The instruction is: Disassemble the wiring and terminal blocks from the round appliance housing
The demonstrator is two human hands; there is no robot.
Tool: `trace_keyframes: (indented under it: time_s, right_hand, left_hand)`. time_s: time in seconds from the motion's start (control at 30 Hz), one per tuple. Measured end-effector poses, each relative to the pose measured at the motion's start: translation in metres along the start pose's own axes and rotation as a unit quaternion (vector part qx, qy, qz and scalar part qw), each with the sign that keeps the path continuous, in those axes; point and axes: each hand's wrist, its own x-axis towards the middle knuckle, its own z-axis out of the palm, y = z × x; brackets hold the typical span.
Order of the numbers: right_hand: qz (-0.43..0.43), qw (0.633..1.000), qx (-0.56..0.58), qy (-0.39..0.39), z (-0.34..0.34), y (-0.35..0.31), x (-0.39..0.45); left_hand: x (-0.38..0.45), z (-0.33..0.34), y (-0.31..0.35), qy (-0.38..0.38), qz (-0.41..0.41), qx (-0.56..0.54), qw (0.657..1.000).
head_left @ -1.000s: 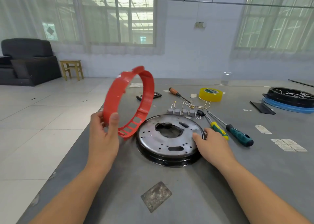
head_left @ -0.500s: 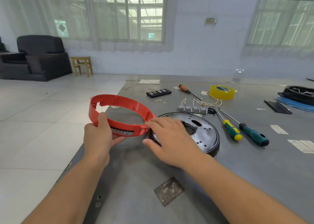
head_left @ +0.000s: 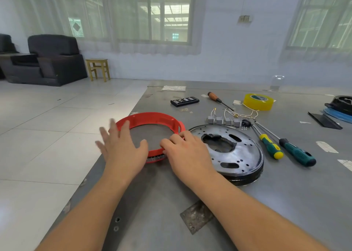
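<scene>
— What is happening with the red ring (head_left: 152,120)?
— It is lying flat on the table (head_left: 285,203) now, no longer raised upright.
— And the hands?
— The left hand (head_left: 123,149) is letting go, fingers spreading; the right hand (head_left: 187,152) is resting on the ring's near edge, off the metal plate (head_left: 238,155).

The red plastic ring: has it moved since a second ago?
Yes. The red plastic ring was held upright in the air above the metal base plate; now it lies flat on the table, left of that plate.
</scene>
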Motion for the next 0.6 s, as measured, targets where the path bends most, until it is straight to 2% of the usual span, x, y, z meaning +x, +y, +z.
trace_keyframes:
  time_s: [0.1,0.23,0.33,0.43,0.5,0.6]
  right_hand:
    - [-0.011,1.0,0.023,-0.015,-0.003,0.004,-0.003]
    - [0.024,0.994,0.096,-0.052,-0.017,0.019,-0.01]
    - [0.088,0.99,0.076,-0.086,-0.028,0.048,-0.023]
    - [0.129,0.978,0.051,-0.158,-0.034,0.08,-0.043]
    - [0.124,0.973,0.044,-0.192,-0.033,0.094,-0.056]
    - [0.107,0.976,0.035,-0.188,-0.028,0.101,-0.064]
  left_hand:
    - [-0.002,-0.001,0.004,-0.05,0.09,-0.019,0.994]
    - [-0.002,0.0,-0.001,-0.124,0.147,0.061,0.979]
    - [0.001,0.002,-0.006,-0.128,0.152,0.07,0.978]
    - [0.002,0.004,-0.008,-0.117,0.152,0.067,0.979]
    - [0.001,0.007,-0.007,-0.11,0.157,0.062,0.98]
    - [-0.001,0.008,-0.006,-0.105,0.163,0.06,0.979]
